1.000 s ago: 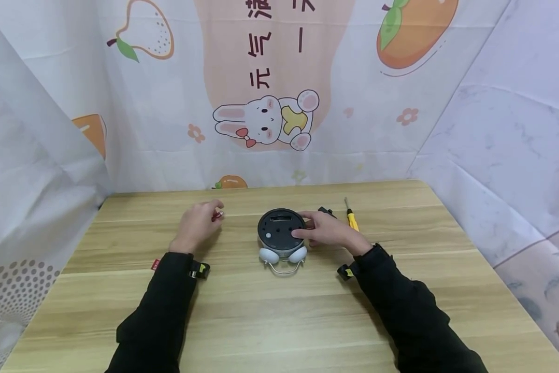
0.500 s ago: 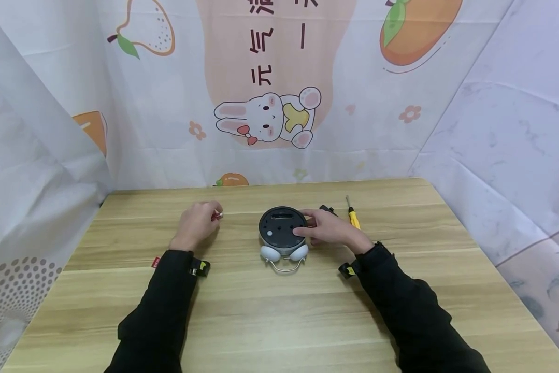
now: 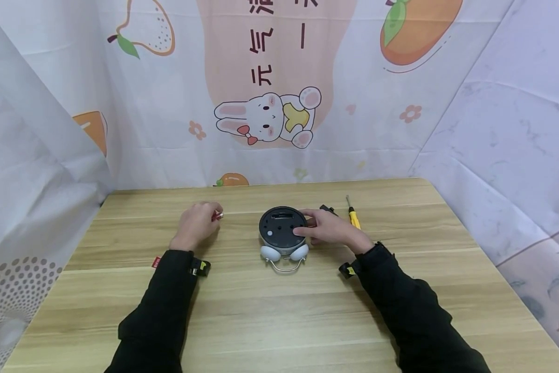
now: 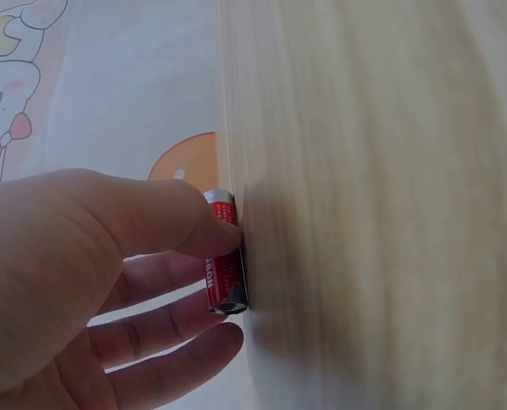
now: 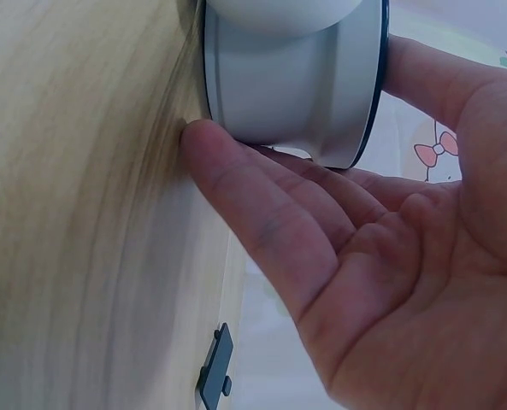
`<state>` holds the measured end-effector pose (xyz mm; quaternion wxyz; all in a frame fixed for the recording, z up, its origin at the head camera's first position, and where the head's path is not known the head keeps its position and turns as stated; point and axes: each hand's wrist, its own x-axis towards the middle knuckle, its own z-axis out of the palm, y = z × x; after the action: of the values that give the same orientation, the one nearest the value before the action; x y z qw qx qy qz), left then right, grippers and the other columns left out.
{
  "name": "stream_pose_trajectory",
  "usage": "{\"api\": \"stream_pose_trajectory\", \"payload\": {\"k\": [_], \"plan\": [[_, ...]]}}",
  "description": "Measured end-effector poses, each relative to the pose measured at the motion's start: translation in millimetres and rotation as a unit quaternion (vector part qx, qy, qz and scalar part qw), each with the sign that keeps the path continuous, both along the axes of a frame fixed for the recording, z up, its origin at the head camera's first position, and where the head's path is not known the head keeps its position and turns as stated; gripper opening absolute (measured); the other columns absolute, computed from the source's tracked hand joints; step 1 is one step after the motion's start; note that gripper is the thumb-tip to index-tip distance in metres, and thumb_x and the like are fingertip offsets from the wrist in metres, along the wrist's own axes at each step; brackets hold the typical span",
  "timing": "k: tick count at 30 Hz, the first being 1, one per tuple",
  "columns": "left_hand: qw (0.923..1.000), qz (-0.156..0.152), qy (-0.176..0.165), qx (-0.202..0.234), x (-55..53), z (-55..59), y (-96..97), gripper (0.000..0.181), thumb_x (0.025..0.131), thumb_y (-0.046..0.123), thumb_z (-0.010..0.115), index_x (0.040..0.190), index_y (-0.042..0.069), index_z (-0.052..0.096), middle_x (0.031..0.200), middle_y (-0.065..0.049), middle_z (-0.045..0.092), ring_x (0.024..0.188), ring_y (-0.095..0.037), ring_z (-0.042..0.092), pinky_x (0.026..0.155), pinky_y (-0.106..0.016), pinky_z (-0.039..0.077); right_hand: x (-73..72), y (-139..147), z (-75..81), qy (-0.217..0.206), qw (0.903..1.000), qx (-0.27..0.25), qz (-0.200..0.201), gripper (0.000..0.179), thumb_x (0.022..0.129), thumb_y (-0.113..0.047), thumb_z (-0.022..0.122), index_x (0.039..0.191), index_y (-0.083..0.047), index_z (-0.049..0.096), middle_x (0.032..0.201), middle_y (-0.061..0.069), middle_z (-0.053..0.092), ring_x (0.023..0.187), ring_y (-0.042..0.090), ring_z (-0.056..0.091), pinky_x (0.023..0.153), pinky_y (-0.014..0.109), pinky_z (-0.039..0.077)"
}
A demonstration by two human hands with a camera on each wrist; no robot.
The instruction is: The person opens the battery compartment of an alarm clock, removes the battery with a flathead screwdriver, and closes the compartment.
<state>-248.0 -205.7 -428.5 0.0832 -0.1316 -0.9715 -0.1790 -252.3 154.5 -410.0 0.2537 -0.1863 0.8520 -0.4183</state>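
A twin-bell alarm clock (image 3: pixel 281 241) lies with its black back upward, its white bells (image 3: pixel 270 253) and wire handle toward the person. An uncovered slot (image 3: pixel 281 216) shows near the far edge of that back. My right hand (image 3: pixel 328 228) holds the clock from the right, thumb on the back and fingers along the white side (image 5: pixel 291 85). Off to the left, my left hand (image 3: pixel 197 225) pinches a red battery (image 4: pixel 225 260) between thumb and fingers, close over the table. In the left wrist view its silver end points up and the other fingers are loosely bent.
A small black cover (image 3: pixel 327 209) lies on the wooden table (image 3: pixel 279 321) just beyond the right hand. Right of it is a yellow-handled screwdriver (image 3: pixel 354 216), blade pointing away. A printed cloth (image 3: pixel 158 114) hangs behind the table's far edge.
Between one second and half a second ago the head view shifted slightly. Both hands keep their holds on the battery and the clock, and nothing else has visibly moved.
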Motion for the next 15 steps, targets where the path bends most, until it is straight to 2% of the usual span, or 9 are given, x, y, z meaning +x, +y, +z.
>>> {"api": "stream_pose_trajectory", "payload": {"k": [15], "plan": [[0.9998, -0.005, -0.014, 0.012, 0.2, -0.1, 0.2, 0.026, 0.084, -0.004, 0.071, 0.109, 0.000, 0.074, 0.105, -0.017, 0.071, 0.089, -0.030, 0.065, 0.074, -0.046, 0.052, 0.1, 0.4, -0.6, 0.003, 1.0000, -0.003, 0.005, 0.079, 0.097, -0.038, 0.070, 0.158, -0.004, 0.033, 0.130, 0.018, 0.065, 0.094, 0.018, 0.069, 0.080, 0.036, 0.058]]}}
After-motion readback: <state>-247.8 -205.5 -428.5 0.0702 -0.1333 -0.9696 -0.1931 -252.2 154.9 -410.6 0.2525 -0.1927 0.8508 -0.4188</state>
